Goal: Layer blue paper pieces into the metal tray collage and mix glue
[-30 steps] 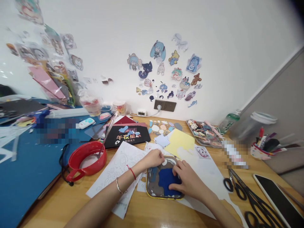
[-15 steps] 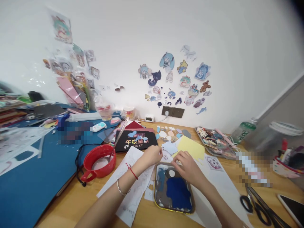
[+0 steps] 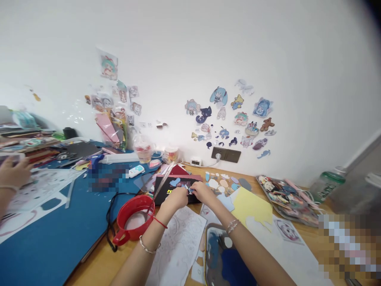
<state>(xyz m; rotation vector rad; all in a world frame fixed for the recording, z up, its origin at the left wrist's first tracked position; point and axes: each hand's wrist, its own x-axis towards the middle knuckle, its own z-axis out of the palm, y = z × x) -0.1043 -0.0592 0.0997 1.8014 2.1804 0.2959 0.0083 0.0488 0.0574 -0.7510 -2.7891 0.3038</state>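
Observation:
Both my hands are over a black card point(image 3: 160, 195) with printed lettering, where small blue paper cutouts point(image 3: 175, 182) lie. My left hand point(image 3: 177, 198) is closed, its fingertips at the card's middle; what they pinch, if anything, is hidden. My right hand point(image 3: 202, 192) comes in from the right with fingers pressed together, close to the left fingertips. A small pale-blue scrap shows between the two hands, but I cannot tell which fingers touch it. Under my right forearm stands a tray point(image 3: 208, 254) with dark blue and grey-blue pieces.
A red mug point(image 3: 123, 212) with a spoon stands left of my left arm. Drawn paper point(image 3: 178, 238) lies beneath that arm. Yellow paper point(image 3: 253, 206) and paper cutouts point(image 3: 223, 182) lie to the right. At far left is another person's hand point(image 3: 13, 172) holding a phone-like object.
My hands have moved from above the tray, forward and left to the black card. The view has shifted left and up, and another person's hand now shows at far left.

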